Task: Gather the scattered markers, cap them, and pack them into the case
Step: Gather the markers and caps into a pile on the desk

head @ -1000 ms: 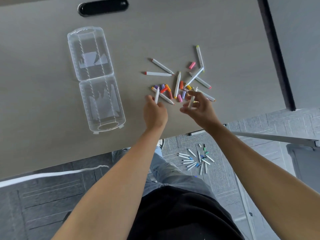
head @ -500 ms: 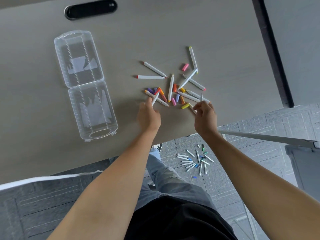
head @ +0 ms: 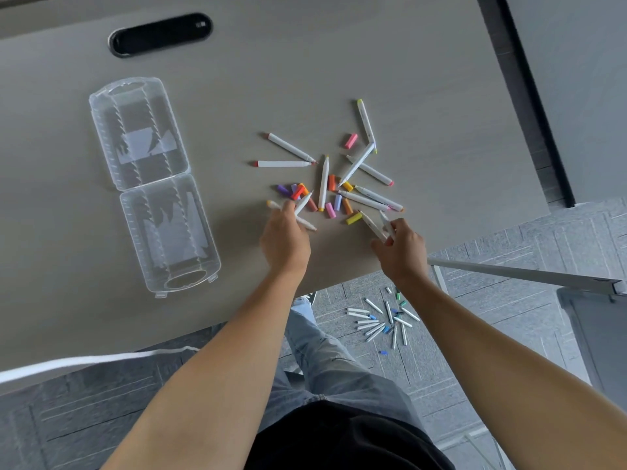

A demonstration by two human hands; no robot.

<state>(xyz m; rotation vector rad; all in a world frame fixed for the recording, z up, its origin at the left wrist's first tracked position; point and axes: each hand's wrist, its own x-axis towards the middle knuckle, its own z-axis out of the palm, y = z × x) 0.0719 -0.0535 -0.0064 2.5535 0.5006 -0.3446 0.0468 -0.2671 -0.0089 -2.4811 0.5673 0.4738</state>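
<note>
Several white uncapped markers (head: 324, 183) and loose coloured caps (head: 351, 140) lie scattered on the grey table (head: 424, 79). My left hand (head: 284, 240) grips a white marker (head: 303, 202) at the near left of the pile, over another marker lying flat. My right hand (head: 400, 254) holds two white markers (head: 378, 225) near the table's front edge, beside a yellow cap (head: 353, 218). The clear plastic case (head: 152, 184) lies open and empty at the left.
A black cable slot (head: 161, 33) is set in the table at the back. More markers and caps (head: 383, 320) lie on the carpet below the table's front edge. A grey bin (head: 597, 337) stands at the right on the floor.
My right hand has drawn back toward the table's front edge and now holds two markers. My left hand stays at the near left of the pile with its marker.
</note>
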